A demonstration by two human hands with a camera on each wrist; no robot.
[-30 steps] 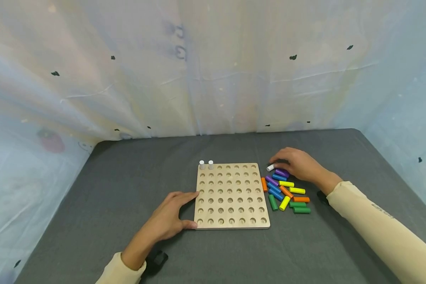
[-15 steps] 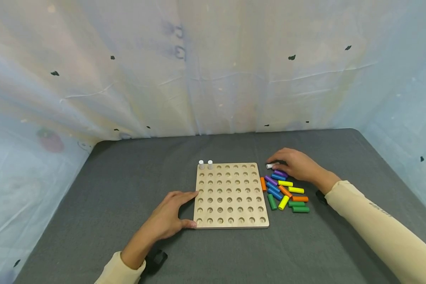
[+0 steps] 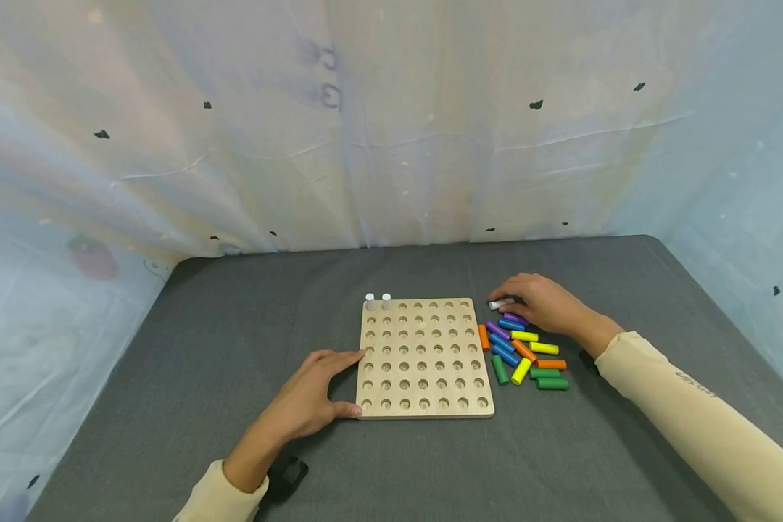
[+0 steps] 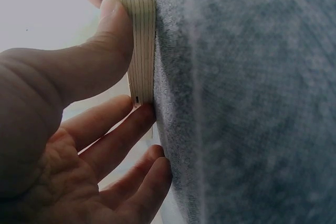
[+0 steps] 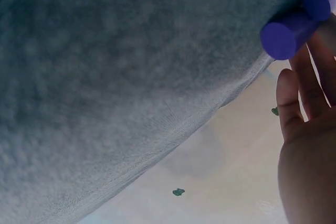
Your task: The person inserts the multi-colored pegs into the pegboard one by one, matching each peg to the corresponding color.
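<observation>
In the head view, a square wooden pegboard [image 3: 412, 359] lies on the grey cloth, with rows of round holes. Two white pegs [image 3: 386, 301] stand upright in its far left corner. My left hand [image 3: 307, 395] rests against the board's left side; the left wrist view shows the thumb and fingertips on its layered edge [image 4: 140, 35], fingers fairly straight. To the right of the board, my right hand [image 3: 541, 301] pinches a white peg [image 3: 499, 304], partly covered by the fingers. Near that hand lie purple pegs [image 5: 281, 38]; the right wrist view does not show the white peg.
Loose blue [image 3: 504, 354], yellow [image 3: 520, 372], orange [image 3: 551, 365] and green pegs [image 3: 552, 384] lie in a cluster at the board's right side. One orange peg [image 3: 483, 338] sits right along the board's edge. A pale printed sheet [image 3: 417, 145] hangs behind the table.
The white peg at my right fingertips has turned from slanted to nearly level, and that hand has shifted slightly left. My left hand and the board stay in place.
</observation>
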